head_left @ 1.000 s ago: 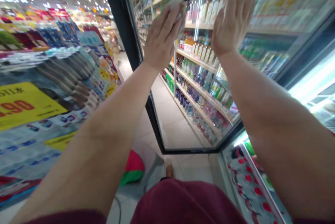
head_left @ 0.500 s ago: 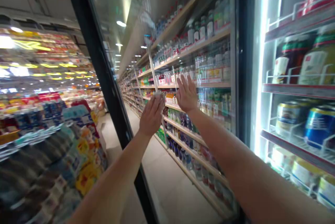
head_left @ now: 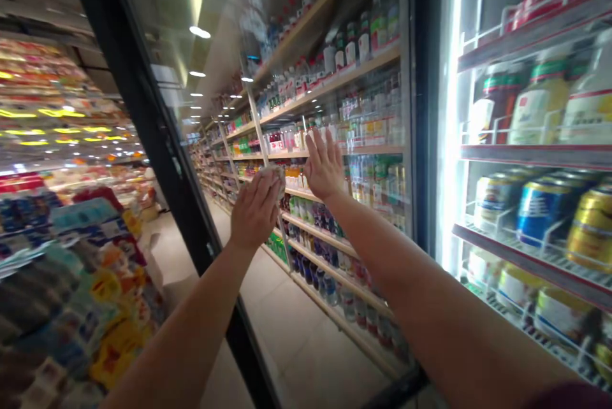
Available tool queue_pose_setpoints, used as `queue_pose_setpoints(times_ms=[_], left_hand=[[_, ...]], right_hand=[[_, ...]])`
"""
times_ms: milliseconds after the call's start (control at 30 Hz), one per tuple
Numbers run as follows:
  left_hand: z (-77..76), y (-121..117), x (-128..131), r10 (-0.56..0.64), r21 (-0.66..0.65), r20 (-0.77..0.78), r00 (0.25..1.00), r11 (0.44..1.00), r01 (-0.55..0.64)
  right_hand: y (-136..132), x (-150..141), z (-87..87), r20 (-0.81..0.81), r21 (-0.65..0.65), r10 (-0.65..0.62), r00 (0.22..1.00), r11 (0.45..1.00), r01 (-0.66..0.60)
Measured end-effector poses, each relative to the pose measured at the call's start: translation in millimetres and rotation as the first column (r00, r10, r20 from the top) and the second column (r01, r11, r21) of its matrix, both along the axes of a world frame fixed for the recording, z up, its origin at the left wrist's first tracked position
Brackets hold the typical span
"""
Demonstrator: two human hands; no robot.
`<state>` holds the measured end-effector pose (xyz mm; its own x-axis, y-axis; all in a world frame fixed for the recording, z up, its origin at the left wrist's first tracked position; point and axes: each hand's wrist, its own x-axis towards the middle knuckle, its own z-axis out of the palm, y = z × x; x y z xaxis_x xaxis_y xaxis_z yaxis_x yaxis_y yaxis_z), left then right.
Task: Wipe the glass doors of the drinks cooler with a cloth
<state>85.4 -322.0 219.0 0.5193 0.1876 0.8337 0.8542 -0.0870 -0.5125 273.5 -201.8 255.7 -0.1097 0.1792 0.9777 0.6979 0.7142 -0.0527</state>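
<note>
My left hand (head_left: 255, 211) presses a pale, crumpled cloth (head_left: 276, 178) against the glass door (head_left: 167, 148) of a drinks cooler. Its fingers lie over the cloth and cover most of it. To the right and slightly higher, my right hand (head_left: 325, 170) rests with spread fingers at the same pane and holds nothing. The two hands are a short gap apart, both arms stretched forward. A black frame edges the door, which stands swung open.
The open cooler on my right has wire-fronted shelves (head_left: 535, 154) with bottles and cans (head_left: 542, 208). Long shelves of bottles (head_left: 329, 224) show in the glass. Stacked packaged goods (head_left: 109, 307) stand at left beside a tiled aisle (head_left: 174, 250).
My view has tilted up from the floor and turned, bringing the cooler's shelves into sight. Both hands appear lower in the picture; the left still has the cloth at the glass.
</note>
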Motion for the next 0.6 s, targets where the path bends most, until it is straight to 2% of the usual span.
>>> queue_pose_setpoints(times_ms=[100, 167, 267, 367, 467, 533, 600], left_hand=[[9.8, 0, -10, 0.018, 0.125, 0.136, 0.991, 0.992, -0.035], [15.4, 2, -16, -0.014, 0.169, 0.160, 0.987, 0.985, -0.013], [17.2, 6, -21, -0.065, 0.145, 0.080, 0.995, 0.988, 0.053], [14.9, 11, -26, -0.084, 0.011, -0.070, 0.994, 0.996, 0.085], [11.9, 17, -30, -0.099, -0.109, -0.269, 0.958, 0.991, 0.072], [8.4, 24, -31, -0.073, -0.073, -0.273, 0.959, 0.996, 0.055], [2.9, 32, -29, -0.041, 0.014, -0.172, 0.984, 0.999, 0.044]], right_hand=[[3, -3, 0.9, -0.003, 0.007, 0.003, 1.000, 1.000, -0.003], [4, -4, 1.1, 0.000, 0.010, -0.009, 1.000, 1.000, 0.009], [7, -6, 0.6, 0.009, 0.017, -0.030, 1.000, 0.999, 0.030], [13, -8, -0.8, 0.009, 0.022, -0.038, 0.999, 0.999, 0.038], [22, -11, -2.9, -0.011, 0.037, -0.035, 0.999, 0.999, 0.036], [29, -14, -4.3, -0.032, 0.057, -0.027, 0.999, 0.998, 0.029], [34, -16, -5.3, -0.049, 0.073, -0.027, 0.998, 0.997, 0.031]])
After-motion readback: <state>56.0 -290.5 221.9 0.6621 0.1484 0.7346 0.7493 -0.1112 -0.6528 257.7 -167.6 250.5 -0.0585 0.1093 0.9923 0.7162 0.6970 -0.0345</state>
